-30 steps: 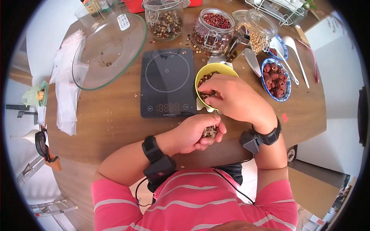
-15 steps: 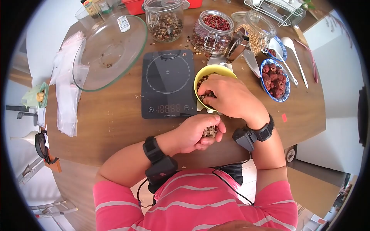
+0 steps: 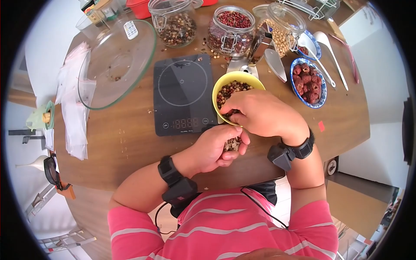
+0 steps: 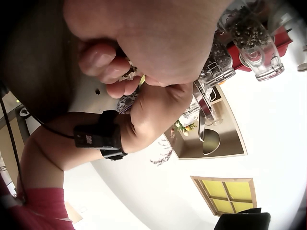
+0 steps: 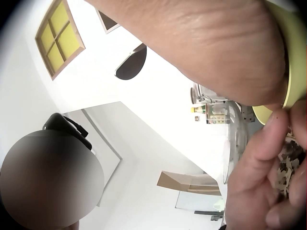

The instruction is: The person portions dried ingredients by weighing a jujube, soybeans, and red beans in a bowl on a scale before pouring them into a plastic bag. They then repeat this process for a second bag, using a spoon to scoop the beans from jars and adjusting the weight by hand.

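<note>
A yellow bowl (image 3: 215, 96) of mixed peppercorns (image 3: 234, 89) sits beside a black digital scale (image 3: 184, 93). The right hand (image 3: 266, 113) reaches over its near right rim, curved fingers and thumb down among the peppercorns; their tips are partly hidden. Just below the bowl, the left hand (image 3: 216, 147) is cupped with curled fingers around pale dry flakes (image 3: 232, 144). In the right wrist view these flakes (image 5: 287, 167) lie in the left palm, near the bowl (image 5: 298, 57). The left wrist view shows the left hand (image 4: 148, 43) large, with flakes partly visible between its fingers.
Glass jars of flakes and peppercorns (image 3: 175, 32), red berries (image 3: 232, 37) and pale seeds (image 3: 281, 37) stand behind. At right are a blue-patterned dish of dried red fruit (image 3: 308, 84) and white spoons (image 3: 331, 56). A large glass plate (image 3: 117, 65) and plastic bags (image 3: 73, 112) lie left.
The right hand has drawn back a little toward the near rim, uncovering more peppercorns. The left hand has come slightly closer to the bowl, still holding the flakes. The head view has shifted slightly.
</note>
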Tool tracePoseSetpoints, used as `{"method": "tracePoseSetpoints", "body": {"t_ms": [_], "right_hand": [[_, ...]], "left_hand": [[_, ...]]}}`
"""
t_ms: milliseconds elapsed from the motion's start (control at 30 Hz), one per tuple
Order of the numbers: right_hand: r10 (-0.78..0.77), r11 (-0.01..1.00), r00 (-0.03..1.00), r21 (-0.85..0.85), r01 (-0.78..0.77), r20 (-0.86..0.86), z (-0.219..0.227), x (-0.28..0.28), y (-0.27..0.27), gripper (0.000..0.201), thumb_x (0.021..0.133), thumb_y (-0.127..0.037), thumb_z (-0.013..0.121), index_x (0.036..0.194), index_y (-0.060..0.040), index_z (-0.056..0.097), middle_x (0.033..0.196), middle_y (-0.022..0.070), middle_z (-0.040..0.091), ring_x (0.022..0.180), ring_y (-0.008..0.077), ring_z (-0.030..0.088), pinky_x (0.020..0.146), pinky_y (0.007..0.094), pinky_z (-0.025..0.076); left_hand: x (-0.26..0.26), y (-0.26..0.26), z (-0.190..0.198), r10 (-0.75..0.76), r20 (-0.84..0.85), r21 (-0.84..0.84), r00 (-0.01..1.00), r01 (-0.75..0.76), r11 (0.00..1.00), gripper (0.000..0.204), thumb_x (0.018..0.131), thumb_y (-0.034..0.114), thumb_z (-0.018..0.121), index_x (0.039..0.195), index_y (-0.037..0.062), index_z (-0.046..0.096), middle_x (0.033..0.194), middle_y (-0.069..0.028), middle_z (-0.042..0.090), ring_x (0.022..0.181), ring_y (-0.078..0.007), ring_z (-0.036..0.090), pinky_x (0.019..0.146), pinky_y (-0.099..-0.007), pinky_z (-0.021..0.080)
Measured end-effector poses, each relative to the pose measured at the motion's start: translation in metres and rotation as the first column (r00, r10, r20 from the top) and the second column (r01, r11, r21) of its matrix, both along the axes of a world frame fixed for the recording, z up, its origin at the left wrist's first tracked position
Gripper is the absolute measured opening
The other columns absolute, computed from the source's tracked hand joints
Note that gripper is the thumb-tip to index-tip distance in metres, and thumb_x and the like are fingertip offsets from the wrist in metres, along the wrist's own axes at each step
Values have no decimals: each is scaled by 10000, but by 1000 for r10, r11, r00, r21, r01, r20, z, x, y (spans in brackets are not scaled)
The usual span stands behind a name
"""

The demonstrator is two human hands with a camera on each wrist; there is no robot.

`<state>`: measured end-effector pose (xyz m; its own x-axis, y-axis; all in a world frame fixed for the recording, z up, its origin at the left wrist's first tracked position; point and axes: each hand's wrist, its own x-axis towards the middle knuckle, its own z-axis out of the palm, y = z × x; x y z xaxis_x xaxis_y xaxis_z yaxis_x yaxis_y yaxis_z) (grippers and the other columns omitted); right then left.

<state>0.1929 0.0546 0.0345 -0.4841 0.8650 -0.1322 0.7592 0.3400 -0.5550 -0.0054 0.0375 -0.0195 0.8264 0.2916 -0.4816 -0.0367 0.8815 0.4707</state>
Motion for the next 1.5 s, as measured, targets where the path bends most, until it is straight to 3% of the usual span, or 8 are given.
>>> {"method": "tracePoseSetpoints", "body": {"t_ms": [133, 200, 300, 533, 800, 1333, 1500], "right_hand": [[8, 999, 1000, -32, -7, 30, 0, 1, 2, 214, 911, -127, 699, 1112, -77, 754, 1064, 120, 741, 1003, 346, 696, 865, 446, 535], [18, 992, 1000, -123, -20, -11, 3, 3, 4, 211, 916, -132, 691, 1107, -68, 753, 1048, 132, 743, 983, 352, 699, 848, 446, 533], [33, 993, 995, -112, -44, -95, 3, 7, 4, 210, 934, -159, 638, 1072, -93, 781, 959, 157, 750, 938, 362, 713, 843, 465, 543], [55, 988, 998, -143, -57, -13, 7, 6, 3, 201, 943, -179, 624, 1039, -105, 784, 945, 159, 749, 924, 367, 712, 830, 467, 542], [42, 984, 999, -174, -46, -26, 14, 6, 2, 140, 937, -160, 695, 1025, -74, 761, 946, 128, 744, 895, 352, 703, 766, 444, 528], [23, 994, 992, -102, -36, -124, 8, 3, -4, 140, 934, -158, 712, 1014, -53, 759, 922, 122, 748, 873, 335, 715, 763, 423, 543], [-49, 989, 982, -143, 22, -182, 9, 0, -2, 133, 920, -142, 734, 1005, -44, 763, 913, 113, 751, 825, 287, 722, 754, 386, 551]], "left_hand": [[0, 0, -2, -11, -7, -4, 1000, 11, 1000, 326, 1093, 314, 468, 1054, 36, 634, 881, -84, 606, 556, -63, 418, 436, -219, 286], [0, 0, -2, -18, 2, 6, 1000, 18, 1000, 327, 1094, 310, 466, 1059, 32, 635, 883, -87, 608, 558, -64, 420, 437, -219, 286], [0, 0, -1, -25, 3, 9, 1000, 24, 1000, 333, 1095, 306, 463, 1065, 24, 637, 888, -89, 609, 559, -66, 421, 436, -219, 286], [-1, 1, 0, -46, 2, 23, 999, 46, 999, 344, 1097, 308, 467, 1070, 15, 645, 898, -93, 612, 562, -69, 424, 440, -223, 290], [0, 0, 1, -48, -14, 17, 999, 48, 999, 358, 1096, 329, 475, 1070, 20, 653, 899, -95, 613, 561, -72, 421, 443, -224, 294], [-1, -1, -2, -42, 2, 40, 999, 42, 998, 343, 1080, 334, 500, 1077, 28, 656, 896, -90, 621, 556, -69, 423, 440, -225, 303], [-1, 0, -2, -56, -1, 25, 998, 56, 998, 343, 1077, 333, 502, 1084, 26, 654, 902, -90, 623, 561, -70, 425, 442, -225, 307]]}}
